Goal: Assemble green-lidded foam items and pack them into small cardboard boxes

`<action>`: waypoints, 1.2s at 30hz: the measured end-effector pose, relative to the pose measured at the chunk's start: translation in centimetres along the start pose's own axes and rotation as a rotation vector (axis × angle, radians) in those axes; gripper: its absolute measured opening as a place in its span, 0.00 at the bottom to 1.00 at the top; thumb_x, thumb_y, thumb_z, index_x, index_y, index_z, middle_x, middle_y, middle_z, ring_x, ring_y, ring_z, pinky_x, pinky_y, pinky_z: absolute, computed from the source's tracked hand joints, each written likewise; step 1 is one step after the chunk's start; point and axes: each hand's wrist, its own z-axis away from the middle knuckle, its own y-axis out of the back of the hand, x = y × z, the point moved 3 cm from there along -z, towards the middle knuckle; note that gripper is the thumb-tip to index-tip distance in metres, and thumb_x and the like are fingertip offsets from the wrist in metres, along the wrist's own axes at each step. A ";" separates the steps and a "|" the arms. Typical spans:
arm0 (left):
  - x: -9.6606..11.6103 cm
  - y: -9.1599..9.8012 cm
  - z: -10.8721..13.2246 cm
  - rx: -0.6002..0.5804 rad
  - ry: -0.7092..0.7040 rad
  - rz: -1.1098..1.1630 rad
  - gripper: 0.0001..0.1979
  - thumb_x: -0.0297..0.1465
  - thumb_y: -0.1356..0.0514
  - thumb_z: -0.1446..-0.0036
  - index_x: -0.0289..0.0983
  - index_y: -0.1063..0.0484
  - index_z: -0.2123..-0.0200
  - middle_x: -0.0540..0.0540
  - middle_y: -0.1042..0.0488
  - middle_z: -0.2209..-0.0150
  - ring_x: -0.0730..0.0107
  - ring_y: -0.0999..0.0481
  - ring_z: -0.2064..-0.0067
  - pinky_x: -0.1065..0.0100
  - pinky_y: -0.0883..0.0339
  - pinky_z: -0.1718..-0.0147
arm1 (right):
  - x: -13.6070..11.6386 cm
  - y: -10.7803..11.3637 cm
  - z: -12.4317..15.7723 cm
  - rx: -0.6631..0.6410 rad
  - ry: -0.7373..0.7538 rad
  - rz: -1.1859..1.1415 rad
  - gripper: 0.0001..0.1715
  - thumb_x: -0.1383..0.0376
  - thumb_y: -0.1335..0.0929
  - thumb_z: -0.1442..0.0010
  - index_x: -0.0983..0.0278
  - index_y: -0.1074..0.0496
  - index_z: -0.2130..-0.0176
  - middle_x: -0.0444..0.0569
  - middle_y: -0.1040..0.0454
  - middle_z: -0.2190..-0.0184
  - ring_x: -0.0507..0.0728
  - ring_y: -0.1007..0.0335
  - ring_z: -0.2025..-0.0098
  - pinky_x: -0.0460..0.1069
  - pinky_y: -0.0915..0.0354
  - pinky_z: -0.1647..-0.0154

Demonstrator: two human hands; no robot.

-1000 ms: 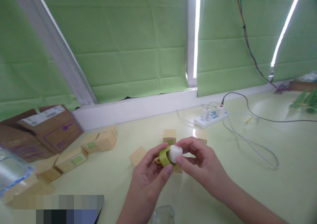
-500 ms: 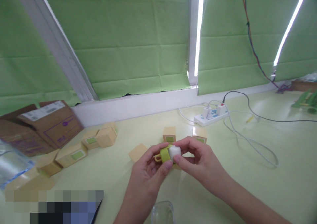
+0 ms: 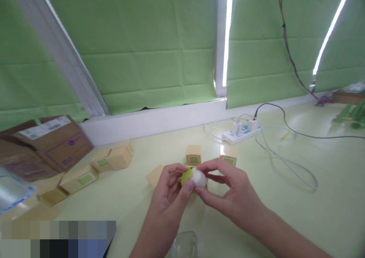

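Note:
Both hands meet over the table, holding a small rounded white case that looks like an earbud case. A yellow-green cover sits against its left side; whether it is partly over the case I cannot tell. My left hand is closed on the cover, its thumb at the front and fingers behind. My right hand pinches the case between thumb and fingertips. Just behind them stands a small tan box, with another tan box to its right. A third box lies beside my left hand, partly hidden.
Several tan boxes form a row at the left, before an open cardboard carton. A power strip with plugs and loose cables lies back right. Near the front edge is a clear container. Green blinds hang behind the table.
The case and cover have turned in my hands, so the cover's loop no longer shows. My right thumb has slid lower on the case. The whole view has shifted slightly.

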 end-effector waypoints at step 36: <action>-1.0 -0.1 0.6 -0.023 -0.167 -0.532 0.18 0.38 0.48 0.32 0.43 0.25 0.45 0.46 0.22 0.43 0.63 0.25 0.41 0.67 0.32 0.42 | -1.5 0.2 -0.4 -0.037 0.302 0.338 0.18 0.74 0.27 0.50 0.64 0.23 0.57 0.51 0.22 0.60 0.57 0.24 0.59 0.50 0.26 0.55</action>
